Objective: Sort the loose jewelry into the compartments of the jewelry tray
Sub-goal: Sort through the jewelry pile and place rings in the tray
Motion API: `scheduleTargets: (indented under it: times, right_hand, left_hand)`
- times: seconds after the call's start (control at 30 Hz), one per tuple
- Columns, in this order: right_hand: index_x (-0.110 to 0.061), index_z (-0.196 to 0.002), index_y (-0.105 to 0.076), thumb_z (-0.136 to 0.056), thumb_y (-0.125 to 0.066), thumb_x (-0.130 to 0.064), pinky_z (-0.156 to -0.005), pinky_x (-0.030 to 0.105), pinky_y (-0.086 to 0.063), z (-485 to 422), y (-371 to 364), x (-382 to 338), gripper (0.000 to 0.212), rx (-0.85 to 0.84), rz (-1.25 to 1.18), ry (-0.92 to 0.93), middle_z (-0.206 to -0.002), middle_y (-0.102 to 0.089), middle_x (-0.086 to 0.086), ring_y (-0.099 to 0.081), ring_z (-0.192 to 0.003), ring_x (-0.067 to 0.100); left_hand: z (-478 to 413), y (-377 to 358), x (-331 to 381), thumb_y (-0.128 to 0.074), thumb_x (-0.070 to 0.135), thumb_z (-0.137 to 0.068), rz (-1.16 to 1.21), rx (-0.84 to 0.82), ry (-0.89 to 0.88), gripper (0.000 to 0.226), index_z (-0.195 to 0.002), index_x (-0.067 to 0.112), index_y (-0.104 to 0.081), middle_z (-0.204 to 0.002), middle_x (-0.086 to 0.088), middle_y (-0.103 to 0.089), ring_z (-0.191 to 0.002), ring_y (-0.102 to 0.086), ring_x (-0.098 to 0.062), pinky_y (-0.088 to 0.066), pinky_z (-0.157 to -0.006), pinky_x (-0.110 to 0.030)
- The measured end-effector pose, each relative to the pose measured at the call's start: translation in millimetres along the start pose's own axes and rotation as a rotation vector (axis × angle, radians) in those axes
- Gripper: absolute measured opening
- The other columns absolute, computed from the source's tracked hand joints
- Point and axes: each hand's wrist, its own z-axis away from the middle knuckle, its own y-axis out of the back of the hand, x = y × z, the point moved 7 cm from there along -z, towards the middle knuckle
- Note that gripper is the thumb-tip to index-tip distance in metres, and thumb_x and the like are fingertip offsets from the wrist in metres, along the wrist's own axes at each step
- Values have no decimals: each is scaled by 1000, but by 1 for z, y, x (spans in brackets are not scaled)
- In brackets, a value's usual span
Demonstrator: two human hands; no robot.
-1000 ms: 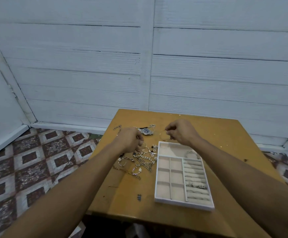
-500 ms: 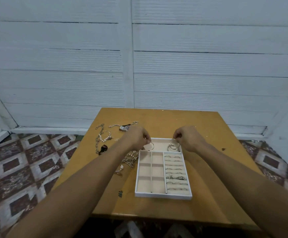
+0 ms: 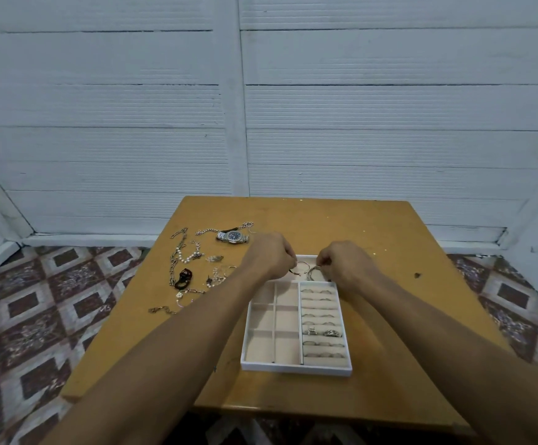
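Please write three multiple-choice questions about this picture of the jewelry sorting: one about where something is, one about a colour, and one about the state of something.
1. Where does the wristwatch lie?
A. In the tray's ring rows
B. On the table, beyond the left hand
C. On the floor

2. What colour is the jewelry tray's outer frame?
A. White
B. Black
C. Red

3. In what state are the six small square compartments on the tray's left side?
A. Full of chains
B. Covered by a lid
C. Empty

Answers:
1. B: the watch rests on the table, just past the left hand.
2. A: the rim is white, with a pale beige lining.
3. C: only bare lining shows there, while rings sit in the ring rows at the right.
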Motion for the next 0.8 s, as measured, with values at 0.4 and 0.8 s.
scheduleTargets:
  times: [0.4, 0.8]
  right_hand:
    - [-19, -102, -72, -90, -54, -17, -77, 32, -47, 7, 9, 4, 22, 73, -34, 62, -104, -60, 1, -57, -98, 21]
    - [-23, -106, -69, -89, -56, -26, -82, 35, -49, 25, 29, 22, 22, 93, -65, 21, -109, -62, -3, -56, -101, 17]
  left_hand:
    - [-10, -22, 3, -69, 16, -81, 8, 58, 50, 10, -82, 20, -77, -88, 0, -73, -82, -66, -16, -57, -72, -30]
    - [-13, -40, 12, -64, 16, -79, -26, 98, 85, 12, -78, 23, -74, -87, 1, -71, -82, -66, -20, -58, -69, -33]
